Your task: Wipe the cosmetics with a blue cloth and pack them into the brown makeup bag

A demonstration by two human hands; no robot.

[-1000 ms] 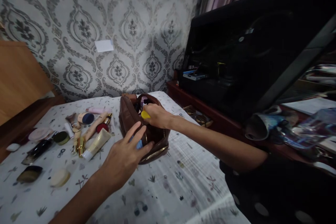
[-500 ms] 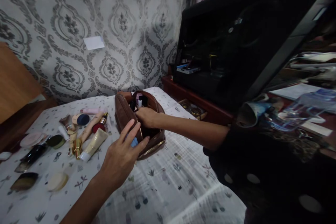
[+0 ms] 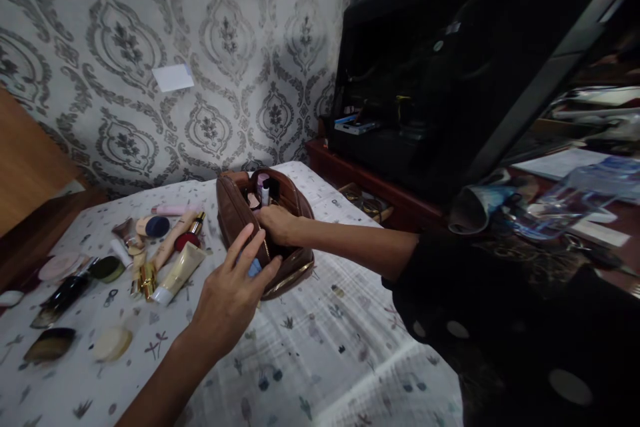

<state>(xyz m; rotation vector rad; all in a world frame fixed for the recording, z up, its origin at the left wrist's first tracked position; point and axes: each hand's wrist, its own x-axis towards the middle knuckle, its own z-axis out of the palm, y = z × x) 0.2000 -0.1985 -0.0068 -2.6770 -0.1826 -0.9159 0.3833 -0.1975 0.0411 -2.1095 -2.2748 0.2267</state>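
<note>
A brown zippered bag stands unzipped on the cloth. My left hand grips its near side, the fingers spread along the zipper edge and the thumb at the rim. My right hand reaches down into the opening; its fingertips are hidden inside, so what they hold does not show. Within the bag, beyond the right hand, a small white tube with a dark cap and a purple-topped item stick up. A patch of blue shows under my left fingers.
Left of the bag lie several cosmetics, among them a cream tube, a pink tube, a beige round container and a dark green compact. A large black television stands at right, by a clear plastic bottle.
My right hand has shifted slightly inside the bag, and more of its contents show beyond the fingers. My left hand keeps its place on the bag. The view has moved slightly.
</note>
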